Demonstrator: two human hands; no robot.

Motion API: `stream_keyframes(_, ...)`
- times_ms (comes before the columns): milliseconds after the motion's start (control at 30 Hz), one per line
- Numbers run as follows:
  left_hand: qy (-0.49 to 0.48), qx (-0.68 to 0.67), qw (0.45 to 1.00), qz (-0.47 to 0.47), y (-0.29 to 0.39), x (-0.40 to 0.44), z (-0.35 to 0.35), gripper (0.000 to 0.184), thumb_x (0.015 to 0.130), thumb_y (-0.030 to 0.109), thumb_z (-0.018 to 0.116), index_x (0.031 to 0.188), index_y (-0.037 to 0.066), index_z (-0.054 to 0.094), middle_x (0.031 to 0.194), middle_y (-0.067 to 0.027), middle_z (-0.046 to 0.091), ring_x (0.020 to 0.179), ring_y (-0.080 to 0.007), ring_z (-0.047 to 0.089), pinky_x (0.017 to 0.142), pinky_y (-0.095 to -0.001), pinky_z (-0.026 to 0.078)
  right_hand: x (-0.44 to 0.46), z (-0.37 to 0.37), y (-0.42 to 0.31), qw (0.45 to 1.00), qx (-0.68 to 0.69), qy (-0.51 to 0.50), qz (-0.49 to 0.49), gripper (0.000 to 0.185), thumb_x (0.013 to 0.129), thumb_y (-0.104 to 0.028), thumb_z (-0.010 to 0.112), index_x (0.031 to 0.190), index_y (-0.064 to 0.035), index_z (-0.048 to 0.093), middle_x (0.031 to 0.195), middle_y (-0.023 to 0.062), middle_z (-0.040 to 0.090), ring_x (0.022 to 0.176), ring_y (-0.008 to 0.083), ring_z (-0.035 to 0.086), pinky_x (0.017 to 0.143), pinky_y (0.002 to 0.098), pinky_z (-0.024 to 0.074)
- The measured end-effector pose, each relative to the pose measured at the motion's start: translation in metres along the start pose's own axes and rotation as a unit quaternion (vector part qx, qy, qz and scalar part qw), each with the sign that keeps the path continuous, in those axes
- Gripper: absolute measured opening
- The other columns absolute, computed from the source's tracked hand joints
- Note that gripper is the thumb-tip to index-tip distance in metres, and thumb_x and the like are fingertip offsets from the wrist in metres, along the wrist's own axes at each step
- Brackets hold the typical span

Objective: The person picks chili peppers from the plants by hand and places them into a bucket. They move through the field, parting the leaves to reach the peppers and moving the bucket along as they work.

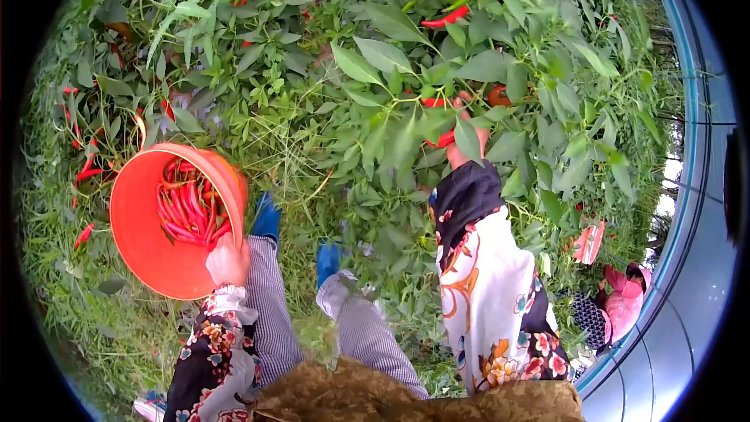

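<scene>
On the left, my left hand (228,262) grips the near rim of an orange-red bucket (137,223), which is tilted so its inside shows. Red chili peppers (190,207) lie heaped in it. My right hand (478,137) reaches into a pepper plant, partly covered by leaves (467,141). Its fingers look curled, with a red chili pepper (443,139) against them. Close to the fingertips is another red chili pepper (433,101). Farther up the same plant hangs a long red chili pepper (445,18).
More red chili peppers (90,172) hang on plants at the left. My blue shoes (266,217) stand in grass between plants. At the right are a red-and-white striped object (589,242), a person in pink (625,305) and a blue-edged barrier (691,148).
</scene>
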State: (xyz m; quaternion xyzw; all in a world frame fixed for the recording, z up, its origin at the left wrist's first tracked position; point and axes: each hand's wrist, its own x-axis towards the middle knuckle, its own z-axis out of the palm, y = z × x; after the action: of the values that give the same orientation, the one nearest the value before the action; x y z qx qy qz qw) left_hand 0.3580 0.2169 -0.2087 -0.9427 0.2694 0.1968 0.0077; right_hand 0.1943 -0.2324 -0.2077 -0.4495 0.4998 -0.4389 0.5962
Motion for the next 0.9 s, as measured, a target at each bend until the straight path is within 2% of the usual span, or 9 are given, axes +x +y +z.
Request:
stream_keyframes(200,0.003,-0.003,1.0,0.001,0.001,-0.001,-0.001,0.023,0.077,0.03,0.064,0.08,0.008,0.056,0.068,-0.0144,0.062,0.058,-0.0344,0.062,0.054,-0.0475,0.049,-0.005,-0.037,-0.037,0.915,-0.341,-0.047,-0.213,0.043,0.074,-0.011,0.074,0.113,-0.0009,0.058,0.107,0.0118,0.063,0.091,0.0216,0.06,0.081,0.0354,0.0473)
stream_keyframes(233,-0.017,0.0,1.0,-0.008,0.001,0.0,-0.002,0.023,0.077,0.029,0.064,0.079,0.008,0.056,0.068,-0.0143,0.062,0.059,-0.0343,0.062,0.055,-0.0473,0.049,-0.009,-0.041,-0.046,0.94,-0.301,-0.061,-0.145,0.042,0.075,-0.011,0.073,0.113,-0.0022,0.058,0.107,0.011,0.064,0.089,0.0206,0.061,0.081,0.0339,0.0478)
stream_keyframes(300,-0.009,-0.012,1.0,-0.009,-0.001,0.002,0.0,0.023,0.077,0.029,0.064,0.079,0.008,0.056,0.068,-0.0141,0.062,0.06,-0.0343,0.062,0.055,-0.0472,0.049,-0.005,-0.07,-0.051,0.745,-0.621,-0.164,-0.179,0.031,0.087,-0.015,0.058,0.115,-0.002,0.057,0.1,0.0073,0.064,0.084,0.0182,0.061,0.076,0.0312,0.0496)
stream_keyframes(367,-0.014,-0.015,1.0,-0.014,0.001,0.002,0.0,0.023,0.077,0.029,0.064,0.079,0.008,0.056,0.069,-0.0137,0.063,0.062,-0.0343,0.062,0.057,-0.0471,0.05,-0.043,-0.026,-0.119,0.932,-0.328,-0.146,0.058,0.028,0.095,-0.019,0.046,0.117,-0.0026,0.054,0.097,0.0059,0.063,0.082,0.0162,0.061,0.073,0.0307,0.0507)
stream_keyframes(400,-0.015,-0.015,1.0,-0.015,0.001,0.003,-0.001,0.023,0.077,0.029,0.064,0.079,0.008,0.056,0.068,-0.0137,0.063,0.062,-0.0342,0.062,0.057,-0.0471,0.05,-0.067,0.01,-0.149,0.966,-0.125,-0.089,0.206,0.027,0.096,-0.019,0.044,0.117,-0.0035,0.053,0.097,0.0069,0.063,0.083,0.0173,0.062,0.073,0.0316,0.0511)
stream_keyframes(433,-0.019,-0.014,1.0,-0.014,0.001,0.003,-0.002,0.023,0.077,0.029,0.064,0.079,0.008,0.056,0.068,-0.0137,0.063,0.061,-0.0342,0.062,0.057,-0.047,0.05,-0.083,0.036,-0.16,0.976,-0.085,-0.065,0.193,0.025,0.094,-0.026,0.052,0.096,-0.0021,0.06,0.084,0.0082,0.063,0.067,0.0139,0.058,0.058,0.0286,0.0486)
stream_keyframes(600,-0.027,0.006,1.0,-0.014,0.0,0.004,-0.004,0.02,0.078,0.028,0.062,0.08,0.009,0.056,0.069,-0.0146,0.064,0.062,-0.034,0.063,0.058,-0.0465,0.05,-0.17,0.075,-0.129,0.952,0.113,-0.127,0.256,0.023,0.096,-0.027,0.049,0.09,-0.0055,0.056,0.102,0.0133,0.058,0.098,0.0236,0.056,0.08,0.0387,0.0488)
stream_keyframes(767,0.041,-0.052,0.996,0.065,-0.017,0.0,0.019,0.023,0.079,0.03,0.062,0.09,0.009,0.06,0.072,-0.0145,0.064,0.063,-0.0342,0.063,0.058,-0.0464,0.05,-0.3,0.159,-0.05,0.875,0.093,-0.33,0.343,0.027,0.096,-0.024,0.047,0.11,-0.0014,0.05,0.096,0.0142,0.063,0.078,0.0183,0.061,0.069,0.0302,0.0502)
stream_keyframes(900,0.016,-0.026,0.997,0.065,-0.03,0.006,0.036,0.025,0.078,0.031,0.062,0.09,0.009,0.06,0.074,-0.0148,0.064,0.064,-0.0348,0.063,0.058,-0.0464,0.05,-0.315,0.161,-0.017,0.899,-0.118,-0.412,0.096,0.041,0.089,-0.023,0.058,0.122,-0.0006,0.048,0.103,0.0132,0.06,0.092,0.0207,0.058,0.081,0.0333,0.0466)
